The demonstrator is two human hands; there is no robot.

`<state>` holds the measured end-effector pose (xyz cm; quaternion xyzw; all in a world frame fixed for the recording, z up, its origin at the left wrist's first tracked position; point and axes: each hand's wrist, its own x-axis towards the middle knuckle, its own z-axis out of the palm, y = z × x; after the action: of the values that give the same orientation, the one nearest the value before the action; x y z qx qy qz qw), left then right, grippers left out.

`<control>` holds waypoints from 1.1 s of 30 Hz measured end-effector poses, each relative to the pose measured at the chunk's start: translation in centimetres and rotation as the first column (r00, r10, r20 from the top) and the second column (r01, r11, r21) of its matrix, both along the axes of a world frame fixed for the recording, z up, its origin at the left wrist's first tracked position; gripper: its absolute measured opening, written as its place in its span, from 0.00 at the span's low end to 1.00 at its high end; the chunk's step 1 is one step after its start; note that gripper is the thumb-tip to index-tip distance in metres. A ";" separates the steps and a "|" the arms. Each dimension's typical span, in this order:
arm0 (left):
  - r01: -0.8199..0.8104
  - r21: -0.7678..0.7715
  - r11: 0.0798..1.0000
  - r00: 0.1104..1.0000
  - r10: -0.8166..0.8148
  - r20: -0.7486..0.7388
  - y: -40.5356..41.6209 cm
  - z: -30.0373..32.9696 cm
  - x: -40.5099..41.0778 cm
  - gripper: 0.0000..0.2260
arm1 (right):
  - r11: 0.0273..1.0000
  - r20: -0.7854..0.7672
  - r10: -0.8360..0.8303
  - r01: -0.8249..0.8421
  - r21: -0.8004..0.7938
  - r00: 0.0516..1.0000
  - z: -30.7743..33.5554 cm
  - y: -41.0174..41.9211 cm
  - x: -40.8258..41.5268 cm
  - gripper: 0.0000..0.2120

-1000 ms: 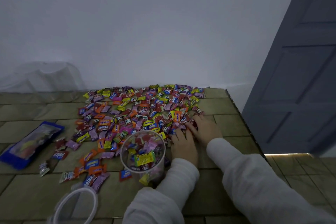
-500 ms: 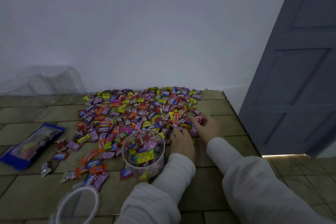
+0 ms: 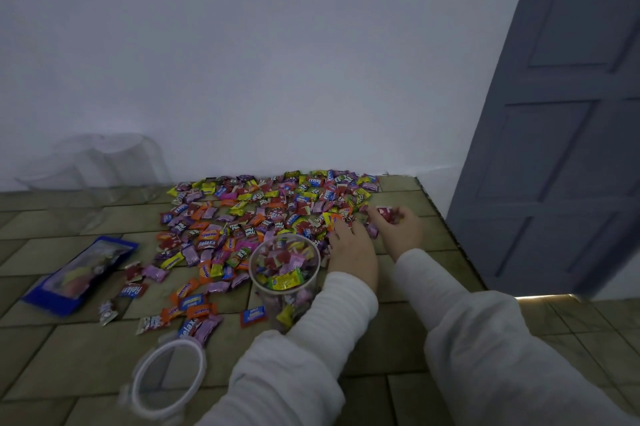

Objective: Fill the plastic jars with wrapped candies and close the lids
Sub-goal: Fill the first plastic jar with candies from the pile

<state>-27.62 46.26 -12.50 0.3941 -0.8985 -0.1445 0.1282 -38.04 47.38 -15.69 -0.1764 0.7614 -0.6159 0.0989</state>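
Nearest the camera, two white sleeves (image 3: 304, 366) fill the lower frame, cut off at the bottom edge. Down and left of the open jar (image 3: 284, 275), a clear lid (image 3: 166, 377) lies flat on the tiled floor (image 3: 69, 356), blurred, its lower rim hard to trace. The jar stands upright, mouth open, about half filled with wrapped candies; its base is partly hidden behind the left sleeve, and a few loose candies lie just beside it.

Right beside the jar, the left hand (image 3: 351, 249) lies palm down at the near edge of the candy pile (image 3: 263, 214), fingers spread flat onto the wrappers; whether anything is under the palm cannot be seen. Further right of the jar, the right hand (image 3: 398, 226) has its fingers curled round a red-wrapped candy (image 3: 386, 212), perhaps more than one, the fingertips blurred.

Well left of the jar, a blue packet (image 3: 78, 275) lies flat, smeared by motion, its print unreadable. Beyond the jar, the pile spreads back to the white wall (image 3: 277, 62); some wrappers read "Relaxa" and "mentos", most are too small to read.

Far left of the jar against the wall, more clear plastic jars (image 3: 104, 162) are barely visible, their number unclear. Far right of the jar, a grey door (image 3: 561, 114) stands ajar, cut off by the frame, a strip of light under it.
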 end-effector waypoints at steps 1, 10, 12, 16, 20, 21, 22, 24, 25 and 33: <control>0.000 0.003 1.000 1.000 0.000 -0.024 0.2 0.3 0.2 0.15 | 1.000 -0.003 -0.004 0.004 -0.015 1.000 0.5 0.2 0.2 0.11; -0.007 -0.088 0.996 0.975 -0.013 -0.223 1.3 5.0 2.2 0.19 | 0.960 0.151 -0.020 0.061 -0.272 0.988 3.8 0.9 1.9 0.10; -0.030 -0.083 0.996 0.959 0.005 -0.284 1.1 6.1 3.0 0.19 | 0.943 0.157 -0.003 0.055 -0.328 0.988 4.7 1.0 2.6 0.10; -0.045 -0.044 0.998 0.914 0.023 -0.404 -0.1 7.3 5.0 0.22 | 0.919 0.111 0.041 0.006 -0.394 0.993 6.5 0.9 4.3 0.09; -0.069 0.001 0.998 0.865 0.060 -0.498 -2.0 7.8 7.2 0.20 | 0.871 0.182 0.165 -0.057 -0.488 0.969 8.5 0.2 6.6 0.06; -0.065 0.023 0.998 0.847 0.067 -0.528 -2.5 7.8 7.7 0.19 | 0.857 0.221 0.199 -0.060 -0.511 0.955 8.9 0.0 7.2 0.06; -0.054 0.045 0.998 0.825 0.070 -0.561 -3.0 7.7 8.2 0.17 | 0.842 0.260 0.233 -0.061 -0.536 0.937 9.1 -0.4 7.7 0.07; -0.044 0.065 0.997 0.769 0.075 -0.635 -3.9 7.4 9.3 0.12 | 0.822 0.320 0.278 -0.052 -0.567 0.906 9.6 -1.1 8.8 0.09; -0.039 0.066 0.997 0.742 0.073 -0.667 -4.4 7.1 9.8 0.11 | 0.823 0.344 0.285 -0.045 -0.566 0.895 9.8 -1.5 9.3 0.12; 0.019 0.189 0.982 0.516 0.152 -0.843 -5.8 4.6 12.0 0.11 | 0.813 0.346 0.267 -0.018 -0.581 0.899 9.3 -3.4 12.3 0.16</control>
<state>-15.66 40.50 -7.92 0.3162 -0.6878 -0.3919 0.5228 -25.70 44.02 -6.36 -0.1217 0.4905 -0.8266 0.2475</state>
